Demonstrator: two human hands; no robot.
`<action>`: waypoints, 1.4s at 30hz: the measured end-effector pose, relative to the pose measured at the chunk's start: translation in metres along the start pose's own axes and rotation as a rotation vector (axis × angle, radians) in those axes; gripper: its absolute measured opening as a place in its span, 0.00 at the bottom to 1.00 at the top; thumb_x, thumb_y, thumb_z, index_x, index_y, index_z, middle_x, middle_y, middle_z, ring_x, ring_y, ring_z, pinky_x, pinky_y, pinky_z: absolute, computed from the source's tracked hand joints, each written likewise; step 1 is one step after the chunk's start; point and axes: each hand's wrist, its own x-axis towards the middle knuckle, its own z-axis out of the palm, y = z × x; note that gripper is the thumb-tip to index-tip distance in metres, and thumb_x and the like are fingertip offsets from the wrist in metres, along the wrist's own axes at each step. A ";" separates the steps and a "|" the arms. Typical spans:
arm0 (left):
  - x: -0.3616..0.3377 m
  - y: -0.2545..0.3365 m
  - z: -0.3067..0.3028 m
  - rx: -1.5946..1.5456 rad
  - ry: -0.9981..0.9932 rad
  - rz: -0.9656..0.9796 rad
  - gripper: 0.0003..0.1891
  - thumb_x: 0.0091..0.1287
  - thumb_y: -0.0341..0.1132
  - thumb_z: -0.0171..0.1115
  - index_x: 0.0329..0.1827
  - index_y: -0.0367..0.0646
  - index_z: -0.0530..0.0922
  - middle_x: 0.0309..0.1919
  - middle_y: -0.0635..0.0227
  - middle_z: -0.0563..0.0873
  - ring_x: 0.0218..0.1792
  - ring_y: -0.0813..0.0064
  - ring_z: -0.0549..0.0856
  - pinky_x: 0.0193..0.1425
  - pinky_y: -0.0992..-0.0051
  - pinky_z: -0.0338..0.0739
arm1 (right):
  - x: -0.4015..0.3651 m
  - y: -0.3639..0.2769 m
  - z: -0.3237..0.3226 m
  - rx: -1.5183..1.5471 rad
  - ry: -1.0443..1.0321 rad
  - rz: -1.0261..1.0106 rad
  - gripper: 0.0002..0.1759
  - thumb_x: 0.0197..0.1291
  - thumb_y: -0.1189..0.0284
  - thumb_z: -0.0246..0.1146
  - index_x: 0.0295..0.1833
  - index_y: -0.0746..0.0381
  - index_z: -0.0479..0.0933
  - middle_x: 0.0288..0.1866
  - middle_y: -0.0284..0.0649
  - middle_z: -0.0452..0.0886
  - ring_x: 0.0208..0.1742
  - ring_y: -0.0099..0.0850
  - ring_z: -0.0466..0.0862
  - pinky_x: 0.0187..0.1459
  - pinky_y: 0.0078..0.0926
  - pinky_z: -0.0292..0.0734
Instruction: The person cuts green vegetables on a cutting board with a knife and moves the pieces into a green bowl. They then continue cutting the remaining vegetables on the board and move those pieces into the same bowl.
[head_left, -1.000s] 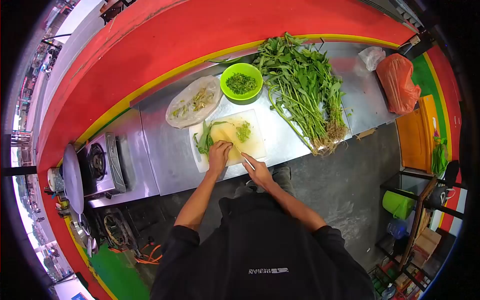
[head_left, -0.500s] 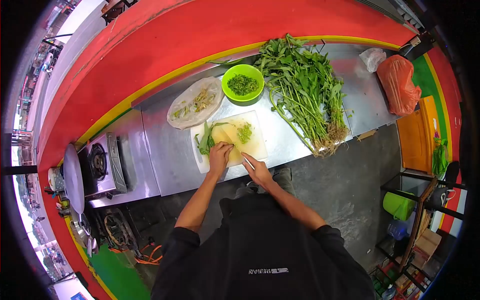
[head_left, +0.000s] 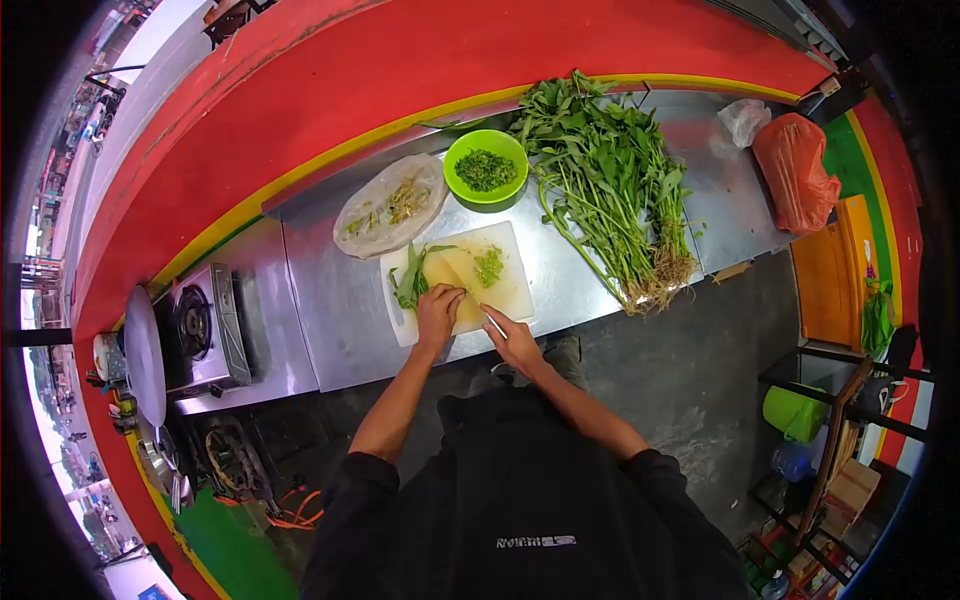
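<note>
Left hand (head_left: 438, 312) presses closed on the greens (head_left: 411, 279) lying on the cutting board (head_left: 512, 287), centre of frame. Right hand (head_left: 516, 345), lower right of it, grips a knife (head_left: 492, 322) over the board.

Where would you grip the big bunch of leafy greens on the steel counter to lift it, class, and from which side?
Probably around the bare stems of the bunch just above the roots, coming in from the counter's open front edge. The stalks lie gathered and narrow there, while the leafy tops fan wide toward the wall.
</note>
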 end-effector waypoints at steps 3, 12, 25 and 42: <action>-0.001 -0.002 0.001 -0.013 -0.004 -0.012 0.05 0.67 0.29 0.72 0.42 0.39 0.91 0.39 0.62 0.90 0.41 0.56 0.88 0.49 0.59 0.79 | -0.007 0.004 0.000 0.037 0.015 -0.047 0.26 0.77 0.64 0.63 0.77 0.56 0.75 0.67 0.59 0.83 0.69 0.58 0.82 0.67 0.45 0.79; -0.002 0.001 -0.002 0.002 -0.037 -0.023 0.06 0.67 0.27 0.71 0.45 0.39 0.91 0.40 0.61 0.89 0.43 0.57 0.87 0.51 0.61 0.79 | 0.002 0.006 0.001 -0.019 -0.018 -0.007 0.26 0.78 0.63 0.62 0.77 0.55 0.75 0.64 0.61 0.84 0.66 0.60 0.83 0.66 0.46 0.80; 0.011 0.012 -0.001 -0.004 -0.019 -0.026 0.06 0.67 0.26 0.72 0.45 0.37 0.90 0.39 0.57 0.90 0.42 0.55 0.89 0.48 0.61 0.82 | -0.006 0.003 -0.011 -0.022 0.110 -0.016 0.25 0.77 0.63 0.62 0.76 0.52 0.76 0.52 0.64 0.87 0.56 0.63 0.87 0.57 0.53 0.81; 0.006 0.001 0.006 -0.017 -0.044 -0.064 0.06 0.68 0.31 0.71 0.45 0.42 0.91 0.43 0.65 0.90 0.46 0.59 0.87 0.52 0.60 0.77 | -0.015 0.006 -0.013 -0.070 0.058 -0.117 0.25 0.77 0.65 0.63 0.77 0.54 0.74 0.53 0.65 0.86 0.56 0.63 0.86 0.53 0.53 0.82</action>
